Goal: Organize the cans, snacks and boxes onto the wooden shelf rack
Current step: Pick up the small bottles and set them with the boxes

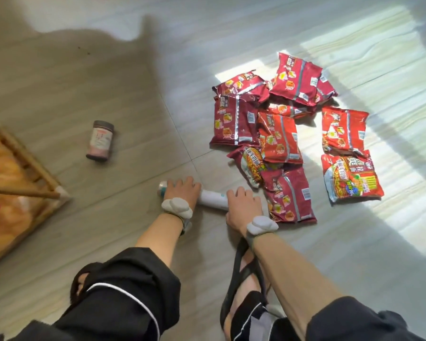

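On the tiled floor my left hand [182, 193] curls over a can [163, 189] lying on its side; only its silver and teal end shows. Right beside it lies a white can [213, 200] with a teal band, and my right hand [244, 207] curls over its right end. A dark-lidded pink jar [100, 141] lies alone to the left. Several red instant-noodle packets [278, 136] are scattered to the right of my hands. A corner of the wooden shelf rack [38, 166] shows at the left edge, with orange packets inside.
My knees in black shorts and my feet in black sandals [241, 279] fill the bottom of the view. A bright sunlit patch [391, 119] crosses the floor on the right. Bare tile lies between the rack and the cans.
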